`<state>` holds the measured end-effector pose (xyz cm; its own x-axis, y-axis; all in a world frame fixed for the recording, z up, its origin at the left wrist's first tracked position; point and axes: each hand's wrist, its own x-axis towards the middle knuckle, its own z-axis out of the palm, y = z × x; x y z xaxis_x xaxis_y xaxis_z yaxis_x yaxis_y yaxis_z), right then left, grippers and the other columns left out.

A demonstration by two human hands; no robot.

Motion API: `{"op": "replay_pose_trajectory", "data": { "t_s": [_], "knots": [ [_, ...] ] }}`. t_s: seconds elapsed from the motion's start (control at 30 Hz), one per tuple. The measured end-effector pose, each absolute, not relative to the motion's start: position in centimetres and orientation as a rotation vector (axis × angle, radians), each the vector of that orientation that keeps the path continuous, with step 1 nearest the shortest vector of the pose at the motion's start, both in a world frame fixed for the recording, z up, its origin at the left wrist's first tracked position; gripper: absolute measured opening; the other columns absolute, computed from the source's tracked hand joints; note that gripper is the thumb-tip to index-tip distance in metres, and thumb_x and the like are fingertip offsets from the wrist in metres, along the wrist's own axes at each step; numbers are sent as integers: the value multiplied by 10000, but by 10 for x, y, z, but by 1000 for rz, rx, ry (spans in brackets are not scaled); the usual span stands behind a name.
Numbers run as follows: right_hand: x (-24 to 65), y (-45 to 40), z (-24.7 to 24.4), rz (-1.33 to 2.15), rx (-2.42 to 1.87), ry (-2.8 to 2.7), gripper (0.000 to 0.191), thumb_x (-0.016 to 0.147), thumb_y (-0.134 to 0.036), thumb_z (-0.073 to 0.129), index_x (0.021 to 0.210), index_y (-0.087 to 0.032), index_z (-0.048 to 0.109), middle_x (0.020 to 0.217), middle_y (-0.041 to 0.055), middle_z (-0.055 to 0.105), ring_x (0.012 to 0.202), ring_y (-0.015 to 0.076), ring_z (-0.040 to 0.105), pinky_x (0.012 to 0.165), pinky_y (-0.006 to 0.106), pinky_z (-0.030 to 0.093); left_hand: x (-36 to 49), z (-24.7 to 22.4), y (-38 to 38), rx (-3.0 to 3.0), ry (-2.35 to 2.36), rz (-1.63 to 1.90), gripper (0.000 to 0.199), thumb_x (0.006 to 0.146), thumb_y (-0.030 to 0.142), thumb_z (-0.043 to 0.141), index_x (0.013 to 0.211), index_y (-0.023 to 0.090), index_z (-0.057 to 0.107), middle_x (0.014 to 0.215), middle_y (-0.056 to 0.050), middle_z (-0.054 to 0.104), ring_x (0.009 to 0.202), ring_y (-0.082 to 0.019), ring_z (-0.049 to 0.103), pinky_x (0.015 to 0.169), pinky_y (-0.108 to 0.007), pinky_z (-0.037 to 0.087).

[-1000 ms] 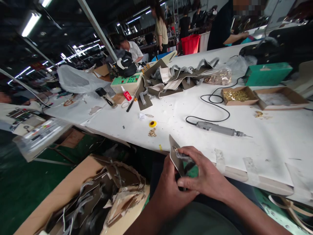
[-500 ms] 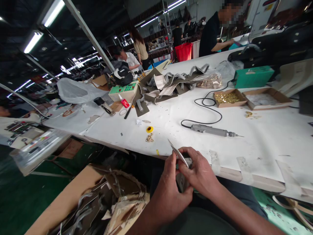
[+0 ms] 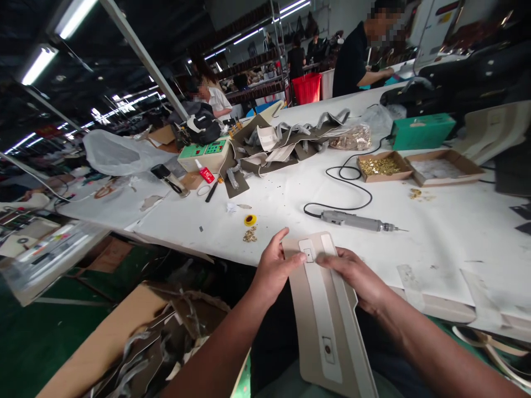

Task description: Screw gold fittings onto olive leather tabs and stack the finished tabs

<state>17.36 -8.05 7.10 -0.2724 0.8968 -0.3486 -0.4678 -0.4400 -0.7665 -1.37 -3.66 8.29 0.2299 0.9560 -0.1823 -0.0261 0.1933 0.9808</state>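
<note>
A long beige panel (image 3: 319,309) with pale strips and two small rectangular patches faces up, its upper end at the table's front edge and the rest over my lap. My left hand (image 3: 276,262) pinches its upper left edge, thumb on top beside the upper patch. On the upper right edge, my right hand (image 3: 357,273) has its thumb across the face and its other fingers underneath. Beyond the hands lies a grey electric screwdriver (image 3: 357,220) with a black cord. Small gold parts (image 3: 249,234) lie beside a yellow ring (image 3: 250,220) on the white table (image 3: 274,204).
Grey-brown pieces (image 3: 282,146) are heaped at the back, near a green box (image 3: 423,131). Cardboard trays hold gold parts (image 3: 384,166) and clear pieces (image 3: 448,167). A carton (image 3: 112,337) stands at lower left. A person (image 3: 352,61) works across the table.
The panel, seen edge-on between my hands before, has been turned face up and hangs toward me. My hands have moved apart to its two sides. The view has shifted slightly.
</note>
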Motion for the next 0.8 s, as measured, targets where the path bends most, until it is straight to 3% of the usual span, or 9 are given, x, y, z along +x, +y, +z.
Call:
{"op": "replay_pose_trajectory", "data": {
  "t_s": [0.13, 0.57, 0.8],
  "knots": [
    [184, -75, 66, 1874, -1068, -687, 320, 747, -350, 784, 1003, -161, 753, 765, 28, 762, 584, 184, 668, 554, 273, 514, -8, 80, -27, 1040, 1088, 807, 759, 652, 276, 923, 1335, 141, 620, 1005, -63, 772, 897, -207, 700, 831, -307, 526],
    [197, -51, 61, 1946, -1193, -673, 281, 757, -328, 789, 966, -146, 742, 758, 54, 761, 580, 181, 669, 537, 267, 517, 3, 67, 5, 1207, 1202, 604, 540, 671, 270, 839, 1189, 169, 730, 974, -61, 778, 845, -220, 698, 733, -302, 529],
    [215, -34, 56, 1852, -1441, -951, 284, 775, -369, 772, 946, -143, 762, 766, 65, 761, 619, 209, 674, 566, 287, 504, 12, 67, 18, 1336, 1264, 513, 436, 694, 257, 802, 1124, 219, 745, 961, -23, 776, 851, -219, 701, 728, -291, 523]
  ]
}}
